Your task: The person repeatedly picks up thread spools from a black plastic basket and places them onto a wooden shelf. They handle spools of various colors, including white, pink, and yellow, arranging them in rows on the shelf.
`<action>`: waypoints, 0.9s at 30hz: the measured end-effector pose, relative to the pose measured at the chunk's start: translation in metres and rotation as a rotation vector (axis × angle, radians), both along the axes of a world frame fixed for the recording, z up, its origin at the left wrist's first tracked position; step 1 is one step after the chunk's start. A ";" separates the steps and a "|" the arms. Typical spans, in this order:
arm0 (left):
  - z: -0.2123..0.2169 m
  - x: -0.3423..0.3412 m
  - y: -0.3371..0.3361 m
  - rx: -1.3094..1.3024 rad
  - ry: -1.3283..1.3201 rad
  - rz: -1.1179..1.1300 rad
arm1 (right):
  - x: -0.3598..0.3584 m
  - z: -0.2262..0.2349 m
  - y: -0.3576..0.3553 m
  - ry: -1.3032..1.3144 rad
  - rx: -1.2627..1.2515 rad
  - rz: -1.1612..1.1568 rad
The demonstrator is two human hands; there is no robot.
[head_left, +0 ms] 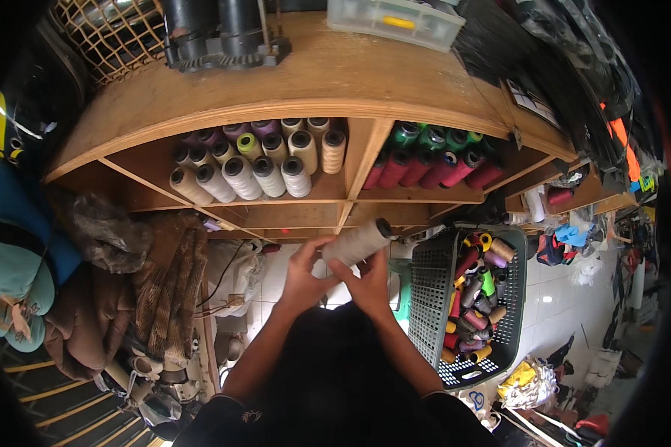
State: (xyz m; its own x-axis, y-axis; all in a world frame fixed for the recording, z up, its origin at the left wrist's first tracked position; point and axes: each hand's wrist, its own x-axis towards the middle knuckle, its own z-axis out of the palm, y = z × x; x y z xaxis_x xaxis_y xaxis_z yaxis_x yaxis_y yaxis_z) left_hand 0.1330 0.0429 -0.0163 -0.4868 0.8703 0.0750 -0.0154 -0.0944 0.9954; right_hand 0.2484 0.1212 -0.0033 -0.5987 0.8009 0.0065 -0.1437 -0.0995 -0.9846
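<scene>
I hold a cream thread cone in front of a wooden shelf unit. My left hand grips its lower end from the left. My right hand supports it from underneath on the right. The cone tilts with its dark core pointing up and right. In the left compartment just above lie white and pale thread cones in rows. The right compartment holds red and green thread cones.
A dark plastic basket with several mixed-colour spools stands on the tiled floor to my right. Folded cloth and caps pile up at the left. A clear plastic box and a black machine part rest on the shelf top.
</scene>
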 end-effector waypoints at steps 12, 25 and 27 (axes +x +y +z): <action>-0.022 -0.101 -0.054 -0.082 0.142 0.573 | -0.113 -0.014 0.022 -0.419 0.780 -0.562; -0.014 -0.130 -0.044 0.035 0.122 0.612 | -0.147 -0.023 0.013 -0.529 0.758 -0.784; -0.015 -0.131 -0.042 0.036 0.139 0.594 | -0.150 -0.030 0.010 -0.494 0.659 -0.816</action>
